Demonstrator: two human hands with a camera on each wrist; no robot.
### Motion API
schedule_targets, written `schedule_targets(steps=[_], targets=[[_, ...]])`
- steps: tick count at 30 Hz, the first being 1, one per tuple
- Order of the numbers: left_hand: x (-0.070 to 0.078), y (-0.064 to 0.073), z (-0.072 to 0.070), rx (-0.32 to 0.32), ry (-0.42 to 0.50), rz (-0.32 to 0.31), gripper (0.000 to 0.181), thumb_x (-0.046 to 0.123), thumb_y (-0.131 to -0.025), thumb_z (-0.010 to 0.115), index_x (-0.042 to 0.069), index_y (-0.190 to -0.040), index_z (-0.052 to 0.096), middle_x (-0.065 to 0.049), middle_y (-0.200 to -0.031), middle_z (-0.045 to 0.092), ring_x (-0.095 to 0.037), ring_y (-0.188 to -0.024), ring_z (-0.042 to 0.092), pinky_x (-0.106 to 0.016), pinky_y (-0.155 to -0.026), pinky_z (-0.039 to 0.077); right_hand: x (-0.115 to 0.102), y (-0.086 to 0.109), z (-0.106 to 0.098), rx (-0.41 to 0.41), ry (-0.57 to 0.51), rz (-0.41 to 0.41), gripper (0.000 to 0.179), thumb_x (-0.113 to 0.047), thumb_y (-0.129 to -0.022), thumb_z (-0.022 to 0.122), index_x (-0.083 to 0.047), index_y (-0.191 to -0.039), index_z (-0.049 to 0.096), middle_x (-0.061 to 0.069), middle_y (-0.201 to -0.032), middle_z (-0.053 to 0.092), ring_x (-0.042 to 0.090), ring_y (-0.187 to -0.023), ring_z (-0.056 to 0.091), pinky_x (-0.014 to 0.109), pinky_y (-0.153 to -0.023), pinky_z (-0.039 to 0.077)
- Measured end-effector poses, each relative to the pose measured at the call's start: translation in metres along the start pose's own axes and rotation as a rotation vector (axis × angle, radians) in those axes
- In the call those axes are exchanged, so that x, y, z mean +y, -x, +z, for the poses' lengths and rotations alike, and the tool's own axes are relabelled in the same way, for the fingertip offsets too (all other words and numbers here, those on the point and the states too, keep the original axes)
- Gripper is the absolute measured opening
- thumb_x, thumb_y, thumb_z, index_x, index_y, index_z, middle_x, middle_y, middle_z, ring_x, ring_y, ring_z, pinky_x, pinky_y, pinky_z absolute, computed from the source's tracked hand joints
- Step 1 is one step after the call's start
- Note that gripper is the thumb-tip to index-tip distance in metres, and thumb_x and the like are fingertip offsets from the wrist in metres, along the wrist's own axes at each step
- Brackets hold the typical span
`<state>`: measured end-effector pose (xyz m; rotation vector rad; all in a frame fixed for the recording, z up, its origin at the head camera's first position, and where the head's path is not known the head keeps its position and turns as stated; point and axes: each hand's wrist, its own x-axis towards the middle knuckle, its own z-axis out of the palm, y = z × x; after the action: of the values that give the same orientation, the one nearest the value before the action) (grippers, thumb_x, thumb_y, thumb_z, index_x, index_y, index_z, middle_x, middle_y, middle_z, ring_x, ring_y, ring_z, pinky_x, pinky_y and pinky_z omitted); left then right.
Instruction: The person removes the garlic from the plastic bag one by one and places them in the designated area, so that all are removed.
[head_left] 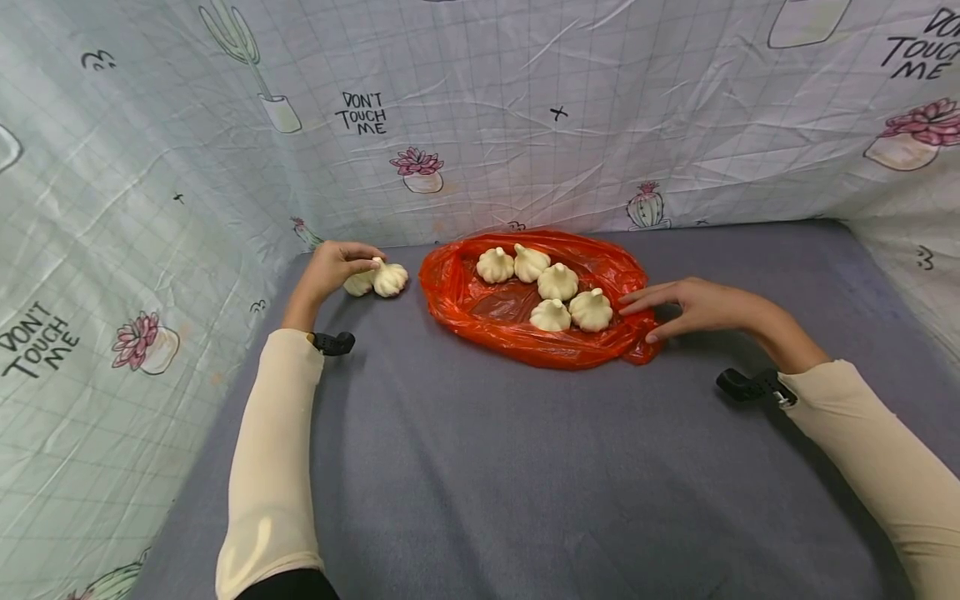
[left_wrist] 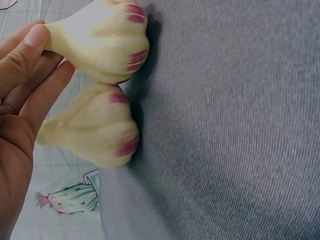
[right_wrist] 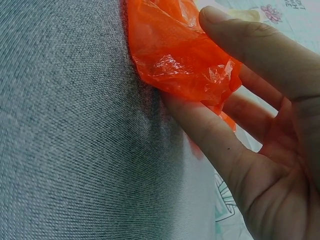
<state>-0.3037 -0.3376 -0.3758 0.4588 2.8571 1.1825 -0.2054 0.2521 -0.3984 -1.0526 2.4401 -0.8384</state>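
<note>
My left hand (head_left: 335, 271) pinches the stem of a garlic bulb (left_wrist: 107, 42) between thumb and fingers. The bulb is cream with purple streaks at its base and sits right at the grey cloth. Beside it, touching it in the left wrist view, stands a second garlic bulb (left_wrist: 95, 125). On the right, my right hand (head_left: 701, 307) is at the edge of a red plastic bag (head_left: 517, 340), its fingers over the rim and its thumb along the outside, spread apart. Several garlic bulbs (head_left: 557, 282) lie in the bag's opening.
A grey cloth (head_left: 465, 467) covers the table. Behind it and at both sides hang pale printed curtains (head_left: 495, 117) with cactus drawings. A black wrist camera (head_left: 333, 343) is strapped at the left wrist, another black camera (head_left: 746, 385) at the right.
</note>
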Motion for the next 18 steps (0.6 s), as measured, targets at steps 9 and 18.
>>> schedule_targets(steps=[9, 18], targets=[[0.01, 0.005, -0.006, 0.009, -0.023, 0.034, 0.019, 0.004, -0.095, 0.07, -0.001, -0.113, 0.077, -0.023, -0.112, 0.073, -0.007, -0.098, 0.069, -0.015, -0.077, 0.051, 0.0, -0.001, -0.001, -0.012, -0.019, 0.015, 0.05, -0.027, -0.09, 0.08, -0.015, -0.137, 0.066, 0.01, -0.15, 0.054, 0.042, -0.143, 0.039, 0.063, -0.11, 0.035], [-0.004, 0.001, -0.012, 0.014, -0.073, 0.05, 0.02, 0.012, -0.095, 0.072, 0.004, -0.113, 0.079, -0.017, -0.111, 0.075, 0.008, -0.091, 0.063, -0.013, -0.076, 0.05, 0.0, 0.0, -0.001, -0.016, -0.018, 0.018, 0.05, -0.025, -0.09, 0.08, -0.014, -0.136, 0.066, 0.011, -0.15, 0.054, 0.043, -0.143, 0.039, 0.062, -0.109, 0.036]])
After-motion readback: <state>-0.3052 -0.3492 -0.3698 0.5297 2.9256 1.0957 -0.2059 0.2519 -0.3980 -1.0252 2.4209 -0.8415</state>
